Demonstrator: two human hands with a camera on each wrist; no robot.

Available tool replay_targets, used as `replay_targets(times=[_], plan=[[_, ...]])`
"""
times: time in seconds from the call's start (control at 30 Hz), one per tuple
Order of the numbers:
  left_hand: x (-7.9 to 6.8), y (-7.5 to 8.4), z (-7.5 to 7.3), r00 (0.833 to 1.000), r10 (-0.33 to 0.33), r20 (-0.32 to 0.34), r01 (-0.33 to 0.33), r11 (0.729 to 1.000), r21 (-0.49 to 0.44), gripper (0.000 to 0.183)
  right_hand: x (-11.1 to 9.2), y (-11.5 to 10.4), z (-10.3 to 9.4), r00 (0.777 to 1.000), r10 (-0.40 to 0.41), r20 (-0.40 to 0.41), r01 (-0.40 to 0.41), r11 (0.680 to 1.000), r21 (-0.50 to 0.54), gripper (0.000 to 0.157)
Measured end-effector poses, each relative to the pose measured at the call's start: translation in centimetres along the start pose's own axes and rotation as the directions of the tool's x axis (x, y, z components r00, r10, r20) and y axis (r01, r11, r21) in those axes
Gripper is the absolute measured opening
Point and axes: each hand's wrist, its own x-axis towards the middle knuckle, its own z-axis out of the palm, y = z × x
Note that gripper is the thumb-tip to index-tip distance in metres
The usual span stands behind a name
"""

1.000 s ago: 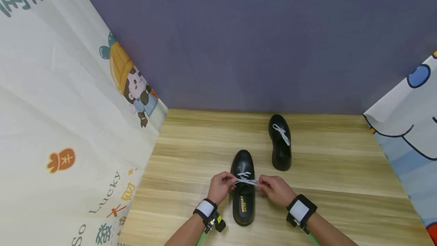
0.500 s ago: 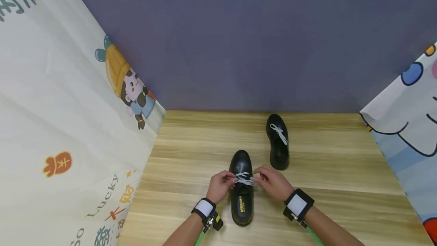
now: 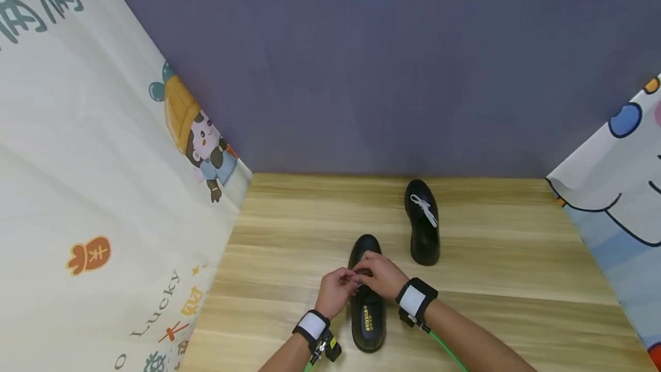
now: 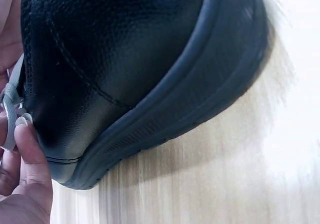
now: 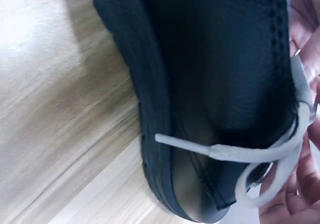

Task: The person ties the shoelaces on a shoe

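Observation:
A black leather lace-up shoe [image 3: 368, 326] stands on the floor with its toe pointing away. My left hand [image 3: 333, 291] is at its left side, thumb and fingertips pinching the light grey shoelace [image 4: 11, 102]. Across the top of the shoe reaches my right hand [image 3: 383, 275], its fingertips meeting the left ones and gripping the lace over the tongue. A lace end with a plastic tip [image 5: 182, 143] and a loop [image 5: 250, 194] hang down the shoe's side in the right wrist view. In the head view the hands hide most of the lacing.
A second black shoe [image 3: 424, 240] with its grey lace tied in a bow stands farther back to the right. The wood-patterned floor [image 3: 289, 217] ends at a dark grey-blue wall [image 3: 361, 73]. Printed white cloths hang at the left [image 3: 129, 188] and right [image 3: 609, 182].
My right hand has moved left from the shoe's right side, bringing its fingertips over the lacing to my left fingers. The left hand stays at the lace. The camera view shifts slightly.

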Motion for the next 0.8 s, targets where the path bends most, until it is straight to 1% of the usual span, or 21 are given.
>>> replay_targets(times=[0.07, 0.2, 0.3, 0.43, 0.53, 0.6, 0.63, 0.8], plan=[[0.0, -0.1, 0.0, 1.000, 0.016, -0.006, -0.016, 1.000, -0.008, 0.005, -0.1, 0.1, -0.1, 1.000, 0.002, -0.006, -0.002, 1.000, 0.015, 0.009], [-0.3, 0.0, -0.1, 1.000, 0.021, -0.022, -0.021, 0.999, -0.031, 0.006, -0.2, 0.2, 0.1, 1.000, -0.017, -0.010, 0.017, 0.999, 0.026, 0.006], [-0.1, 0.2, 0.4, 1.000, 0.014, -0.010, -0.015, 0.998, -0.058, 0.006, -0.5, 0.4, -0.2, 0.999, 0.003, -0.039, -0.002, 1.000, 0.009, 0.005], [-0.8, 2.4, 0.1, 1.000, 0.003, -0.017, -0.003, 0.999, -0.049, 0.006, -0.4, -0.1, 0.1, 0.996, 0.021, -0.082, -0.021, 1.000, -0.003, 0.009], [-1.2, 4.1, 0.0, 1.000, -0.002, -0.021, 0.002, 1.000, -0.024, 0.006, -0.5, -0.4, 0.0, 0.994, 0.030, -0.104, -0.031, 1.000, -0.004, 0.012], [-1.2, 4.0, 0.0, 1.000, 0.000, -0.022, 0.000, 1.000, -0.019, 0.006, -0.4, -0.6, 0.0, 0.993, 0.029, -0.118, -0.030, 1.000, -0.006, 0.012], [-1.1, 3.7, 0.1, 1.000, -0.004, -0.022, 0.004, 1.000, -0.012, 0.006, -0.4, -0.6, 0.0, 0.992, 0.026, -0.122, -0.027, 1.000, -0.009, 0.012], [-0.3, 1.1, 0.5, 1.000, -0.021, -0.021, 0.021, 1.000, 0.006, 0.006, 0.0, -0.7, 0.0, 0.991, 0.016, -0.131, -0.018, 1.000, -0.018, 0.011]])
